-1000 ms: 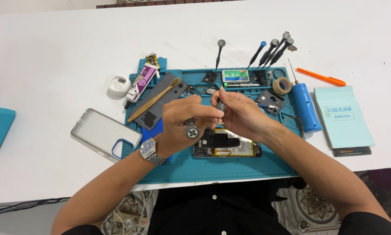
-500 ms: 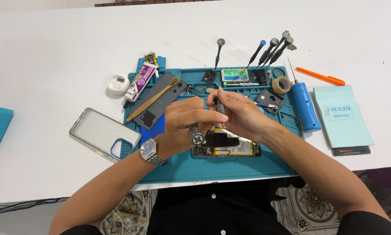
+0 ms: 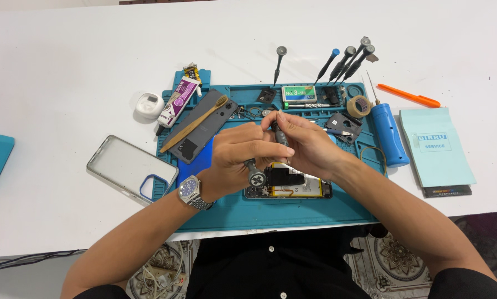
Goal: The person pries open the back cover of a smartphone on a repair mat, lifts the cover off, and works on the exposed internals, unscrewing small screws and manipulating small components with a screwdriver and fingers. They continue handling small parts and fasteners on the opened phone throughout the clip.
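An opened phone (image 3: 298,190), with its yellow-labelled battery showing, lies on the blue repair mat (image 3: 293,213) just below my hands. My left hand (image 3: 238,154), with a steel watch on the wrist, is closed around a short screwdriver (image 3: 255,178) whose round cross-marked cap points at the camera. My right hand (image 3: 314,148) touches the left one and pinches a slim dark screwdriver (image 3: 280,133) held nearly upright above the phone. Both tool tips are hidden by my fingers.
On the mat lie a grey back cover (image 3: 196,135) with a wooden toothbrush (image 3: 196,123) across it, small parts and a tape roll (image 3: 359,106). Around it are a clear phone case (image 3: 128,166), glue tube (image 3: 176,101), blue-handled tool (image 3: 388,134), pale booklet (image 3: 436,147), orange pry tool (image 3: 409,95) and several screwdrivers (image 3: 342,60).
Both hands have sunk a little toward the phone. The cross-capped screwdriver in my left hand has shifted down and right, and the slim screwdriver has come lower.
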Motion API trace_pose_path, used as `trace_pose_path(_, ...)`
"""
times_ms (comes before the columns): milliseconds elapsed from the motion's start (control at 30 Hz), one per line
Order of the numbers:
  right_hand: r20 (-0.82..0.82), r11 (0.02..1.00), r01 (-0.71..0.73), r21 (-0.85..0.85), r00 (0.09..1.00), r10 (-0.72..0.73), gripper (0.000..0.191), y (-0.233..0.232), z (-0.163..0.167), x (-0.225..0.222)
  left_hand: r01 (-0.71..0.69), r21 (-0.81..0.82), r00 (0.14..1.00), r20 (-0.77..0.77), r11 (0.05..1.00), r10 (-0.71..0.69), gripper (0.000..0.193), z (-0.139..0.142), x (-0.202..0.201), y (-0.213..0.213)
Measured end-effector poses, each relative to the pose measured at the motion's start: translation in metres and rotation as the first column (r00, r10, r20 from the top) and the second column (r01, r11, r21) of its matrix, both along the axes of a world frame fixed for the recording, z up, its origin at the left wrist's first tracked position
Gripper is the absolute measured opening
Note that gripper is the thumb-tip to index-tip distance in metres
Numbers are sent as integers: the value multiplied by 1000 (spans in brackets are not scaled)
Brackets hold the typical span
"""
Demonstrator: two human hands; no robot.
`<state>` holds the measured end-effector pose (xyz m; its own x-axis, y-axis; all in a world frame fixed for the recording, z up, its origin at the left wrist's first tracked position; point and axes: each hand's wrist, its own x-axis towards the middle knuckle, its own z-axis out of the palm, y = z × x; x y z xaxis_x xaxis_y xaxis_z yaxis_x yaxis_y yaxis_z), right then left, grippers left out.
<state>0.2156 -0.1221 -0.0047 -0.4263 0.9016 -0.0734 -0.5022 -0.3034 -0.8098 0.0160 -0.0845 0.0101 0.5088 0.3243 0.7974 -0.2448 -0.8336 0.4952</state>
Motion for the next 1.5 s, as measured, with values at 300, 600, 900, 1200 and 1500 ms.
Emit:
trace_pose_path(300,-40,997,50,66,998,-48,33,3,-5,3,-48,37,999,-10,998,49,30,-10,-1,4)
trace_pose_path(600,6,822,393,413,901,-434,15,21,-11,33,460,-786,860,510,412,12,40,-16,5,45)
trace_pose_path(900,312,831,106,547,895,-320,16,15,-17,24,483,-869,858,494,104,144,53,-19,4,56)
trace_pose_path(1200,363,859,11,512,903,-228,15,10,-20,12,581,-813,811,578,-17,85,51,-18,2,55)
trace_pose_path(1500,354,850,29,526,901,-250,16,10,-20,12,493,-863,867,477,-109,143,44,-8,3,46)
